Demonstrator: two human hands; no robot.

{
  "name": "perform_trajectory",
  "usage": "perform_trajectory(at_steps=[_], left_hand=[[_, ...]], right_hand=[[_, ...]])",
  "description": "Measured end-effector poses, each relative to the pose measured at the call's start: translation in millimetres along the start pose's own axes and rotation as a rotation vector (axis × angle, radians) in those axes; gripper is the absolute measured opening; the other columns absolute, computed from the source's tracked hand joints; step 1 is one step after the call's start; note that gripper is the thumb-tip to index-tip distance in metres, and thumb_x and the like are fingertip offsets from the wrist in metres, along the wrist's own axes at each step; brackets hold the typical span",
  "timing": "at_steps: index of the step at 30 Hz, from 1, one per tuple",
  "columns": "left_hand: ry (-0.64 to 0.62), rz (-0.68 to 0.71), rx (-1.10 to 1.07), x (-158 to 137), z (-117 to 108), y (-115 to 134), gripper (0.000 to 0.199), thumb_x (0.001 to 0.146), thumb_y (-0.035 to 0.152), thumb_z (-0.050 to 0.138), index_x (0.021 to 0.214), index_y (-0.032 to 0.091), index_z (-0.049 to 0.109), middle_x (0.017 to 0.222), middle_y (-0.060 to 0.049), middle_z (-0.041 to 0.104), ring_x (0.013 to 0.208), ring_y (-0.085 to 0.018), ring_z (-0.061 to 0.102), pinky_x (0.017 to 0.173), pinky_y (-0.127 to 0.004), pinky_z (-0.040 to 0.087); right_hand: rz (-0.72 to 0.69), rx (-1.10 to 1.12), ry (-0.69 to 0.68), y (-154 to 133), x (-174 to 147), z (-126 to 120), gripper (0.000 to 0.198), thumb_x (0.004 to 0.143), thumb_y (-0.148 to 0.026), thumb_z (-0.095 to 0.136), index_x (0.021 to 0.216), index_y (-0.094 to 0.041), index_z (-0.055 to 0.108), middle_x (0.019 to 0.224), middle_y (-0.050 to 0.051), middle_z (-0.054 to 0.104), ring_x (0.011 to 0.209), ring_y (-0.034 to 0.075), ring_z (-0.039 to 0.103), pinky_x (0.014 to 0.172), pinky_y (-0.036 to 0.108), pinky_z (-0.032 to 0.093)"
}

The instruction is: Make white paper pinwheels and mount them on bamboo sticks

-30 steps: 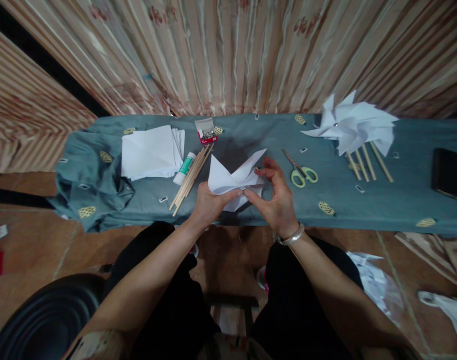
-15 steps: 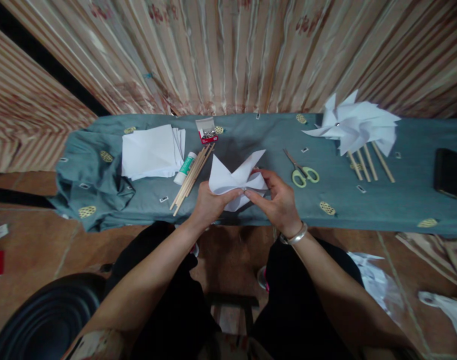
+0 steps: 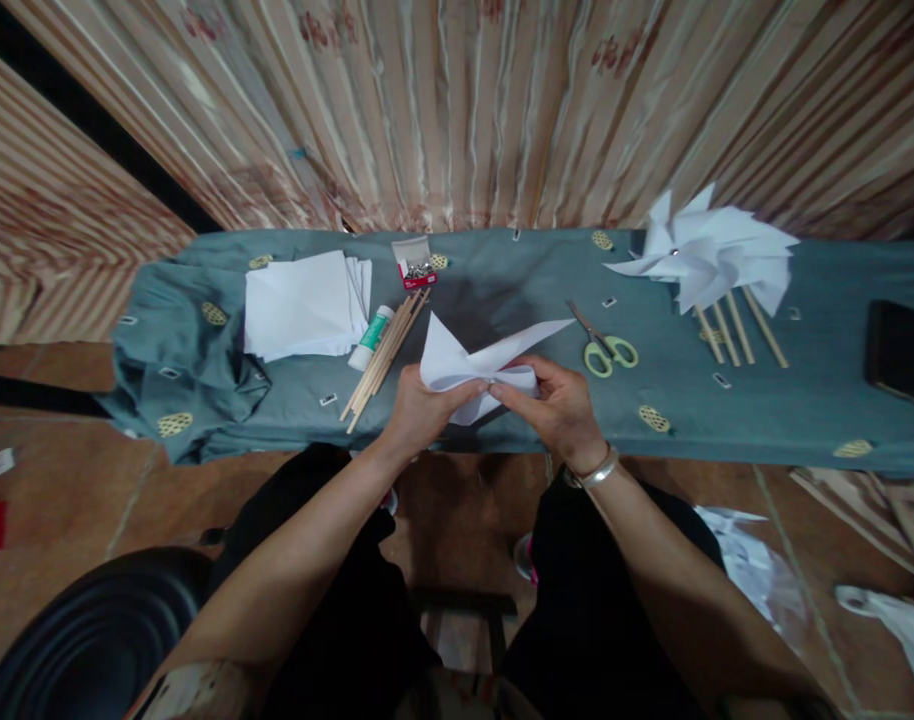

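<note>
A white paper pinwheel (image 3: 457, 362) with curled, pointed blades is held between both hands over the cloth. My left hand (image 3: 421, 408) grips its left side, thumb pressed near the centre. My right hand (image 3: 556, 402) is closed on the right side, its thumb meeting the left one at the middle; its other fingers are partly behind the paper. Whether a pin sits under the thumbs I cannot tell. Just left lie several wooden sticks (image 3: 386, 362) and a glue stick (image 3: 371, 338). Green-handled scissors (image 3: 605, 352) rest right of my right hand.
A stack of white paper (image 3: 299, 305) lies at the left of the cloth-covered table (image 3: 472, 250). Behind the sticks stands an open box of pins (image 3: 416, 268). Several pinwheels on sticks (image 3: 719, 255) are piled at the right, near a black phone-like object (image 3: 903, 350). A pleated curtain (image 3: 457, 120) hangs behind.
The pinwheel's upper right blade now stretches farther right and lower, toward the scissors. The fingers of my right hand have shifted slightly behind the paper; my left hand stays nearly in place.
</note>
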State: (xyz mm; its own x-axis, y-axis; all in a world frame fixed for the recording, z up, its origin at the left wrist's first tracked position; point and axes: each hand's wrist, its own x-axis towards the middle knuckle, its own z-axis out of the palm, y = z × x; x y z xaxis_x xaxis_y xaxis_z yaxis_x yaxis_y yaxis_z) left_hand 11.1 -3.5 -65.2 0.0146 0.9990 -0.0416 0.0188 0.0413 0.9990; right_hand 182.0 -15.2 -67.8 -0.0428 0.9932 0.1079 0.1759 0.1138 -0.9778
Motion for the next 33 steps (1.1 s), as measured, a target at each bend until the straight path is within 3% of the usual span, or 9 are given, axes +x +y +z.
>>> perform_trajectory(at_steps=[19,33], left_hand=[[0.01,-0.002,-0.033,1.4,1.4,-1.1,0.03,0.058,0.028,0.083,0.081,0.01,0.074,0.082,-0.006,0.077,0.071,-0.017,0.069,0.067,-0.025,0.058],[0.014,-0.012,0.025,1.6,2.3,2.0,0.032,0.059,0.035,0.082,0.077,0.01,0.074,0.078,-0.006,0.075,0.069,-0.017,0.066,0.065,-0.026,0.056]], right_hand=[[0.038,0.069,-0.003,-4.3,0.4,0.5,0.018,0.07,-0.033,0.075,0.082,-0.019,0.072,0.074,0.0,0.072,0.067,0.015,0.061,0.064,0.027,0.05],[0.071,0.049,-0.021,-5.6,2.6,-1.3,0.021,0.07,-0.035,0.074,0.083,-0.018,0.071,0.074,0.001,0.071,0.064,0.014,0.06,0.061,0.027,0.049]])
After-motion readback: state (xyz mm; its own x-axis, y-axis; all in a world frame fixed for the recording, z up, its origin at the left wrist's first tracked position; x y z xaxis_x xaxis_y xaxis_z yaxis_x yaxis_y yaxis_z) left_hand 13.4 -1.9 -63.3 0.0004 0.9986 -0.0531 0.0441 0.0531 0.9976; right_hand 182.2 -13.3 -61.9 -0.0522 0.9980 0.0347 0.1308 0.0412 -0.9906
